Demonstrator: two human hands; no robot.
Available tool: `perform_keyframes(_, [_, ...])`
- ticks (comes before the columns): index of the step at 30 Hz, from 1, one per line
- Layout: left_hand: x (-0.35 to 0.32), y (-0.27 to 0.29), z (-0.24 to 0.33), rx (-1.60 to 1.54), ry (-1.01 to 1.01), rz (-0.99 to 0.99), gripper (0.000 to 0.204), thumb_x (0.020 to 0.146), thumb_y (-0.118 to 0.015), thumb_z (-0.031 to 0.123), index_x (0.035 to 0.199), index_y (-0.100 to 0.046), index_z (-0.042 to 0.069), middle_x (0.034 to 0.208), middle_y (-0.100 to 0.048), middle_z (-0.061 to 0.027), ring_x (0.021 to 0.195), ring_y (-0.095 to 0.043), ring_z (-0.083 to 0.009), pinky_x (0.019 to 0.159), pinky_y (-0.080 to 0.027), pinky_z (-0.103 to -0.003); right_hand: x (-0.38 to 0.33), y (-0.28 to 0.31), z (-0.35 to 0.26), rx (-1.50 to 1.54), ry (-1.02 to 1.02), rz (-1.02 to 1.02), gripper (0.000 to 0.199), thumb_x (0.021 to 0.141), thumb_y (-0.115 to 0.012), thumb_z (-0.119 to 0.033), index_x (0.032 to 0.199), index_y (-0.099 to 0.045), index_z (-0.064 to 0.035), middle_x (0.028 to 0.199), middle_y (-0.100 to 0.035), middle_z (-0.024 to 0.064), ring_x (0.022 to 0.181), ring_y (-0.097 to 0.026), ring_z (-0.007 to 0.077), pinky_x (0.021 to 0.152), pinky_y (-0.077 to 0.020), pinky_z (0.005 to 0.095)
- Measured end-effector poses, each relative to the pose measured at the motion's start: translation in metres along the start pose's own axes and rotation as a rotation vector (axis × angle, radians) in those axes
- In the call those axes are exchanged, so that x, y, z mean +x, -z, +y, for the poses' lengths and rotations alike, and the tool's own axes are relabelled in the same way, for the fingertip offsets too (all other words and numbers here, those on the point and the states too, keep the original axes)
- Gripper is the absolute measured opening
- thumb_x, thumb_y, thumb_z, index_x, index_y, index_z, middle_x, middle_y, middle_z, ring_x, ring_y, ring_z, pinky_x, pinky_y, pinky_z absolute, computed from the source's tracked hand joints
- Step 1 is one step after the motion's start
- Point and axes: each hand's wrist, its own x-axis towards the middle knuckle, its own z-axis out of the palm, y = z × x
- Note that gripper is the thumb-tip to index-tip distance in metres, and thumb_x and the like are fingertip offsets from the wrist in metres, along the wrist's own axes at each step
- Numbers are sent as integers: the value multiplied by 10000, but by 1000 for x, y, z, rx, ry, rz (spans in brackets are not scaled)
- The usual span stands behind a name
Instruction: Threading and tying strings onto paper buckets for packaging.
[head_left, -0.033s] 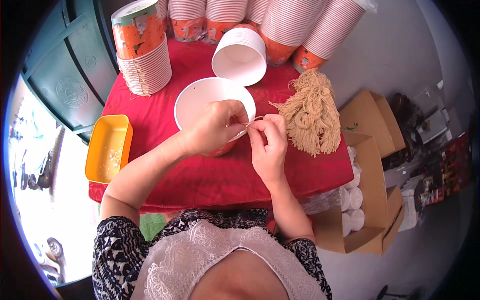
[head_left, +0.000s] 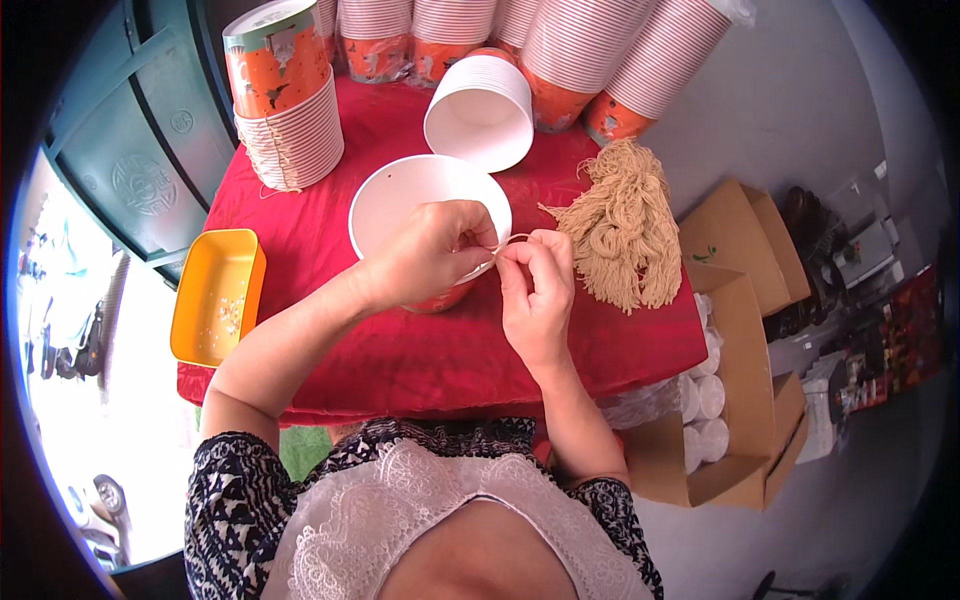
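At the tub (head_left: 378, 212), we find left hand (head_left: 428, 252) and right hand (head_left: 538, 295), fingers pinching cord (head_left: 516, 236), fastening judged unfinished, corded tubs (head_left: 285, 145) stacked beyond.

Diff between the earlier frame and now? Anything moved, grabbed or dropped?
No clear change: nothing visibly taken hold of or let go. The left hand and right hand still pinch the thin string at the rim of the white-lined tub. The yarn bundle, yellow tray and stacked tubs stayed put.
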Motion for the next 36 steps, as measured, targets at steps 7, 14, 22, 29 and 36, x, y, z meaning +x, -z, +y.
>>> perform_keyframes(7, [3,7,-5,-150,121,-64,53,830,-664,-9,875,-642,-24,782,-642,-25,744,-578,-77,672,-490,-248,-7,0,-8,-133,162,55,130,828,-683,36,900,-579,8,1014,-470,143,854,-527,249,695,-470,334])
perform_keyframes(14, [3,6,-4,-123,165,-37,46,817,-643,10,835,-631,-30,731,-635,-34,689,-571,-92,623,-473,-262,-19,-1,-8,-109,115,54,123,825,-677,41,908,-593,6,1055,-485,155,917,-533,256,787,-466,345])
perform_keyframes(22, [2,4,-7,31,172,71,78,783,-631,38,790,-616,-39,671,-624,-73,632,-575,-117,565,-462,-298,-25,-5,-4,-133,120,48,108,829,-662,40,905,-589,15,1059,-482,169,885,-532,255,783,-460,352])
perform_keyframes(29, [4,3,-10,143,140,105,89,772,-642,43,783,-625,-44,676,-649,-119,617,-611,-167,567,-477,-329,-25,-11,-6,-113,113,126,92,843,-635,49,899,-569,16,945,-511,148,885,-526,281,762,-457,354])
perform_keyframes(36, [1,-2,3,251,-4,136,92,763,-665,41,799,-631,-36,722,-665,-163,679,-674,-261,624,-519,-361,-27,-13,1,115,-102,91,51,895,-570,50,926,-545,17,825,-559,140,730,-571,277,648,-471,352])
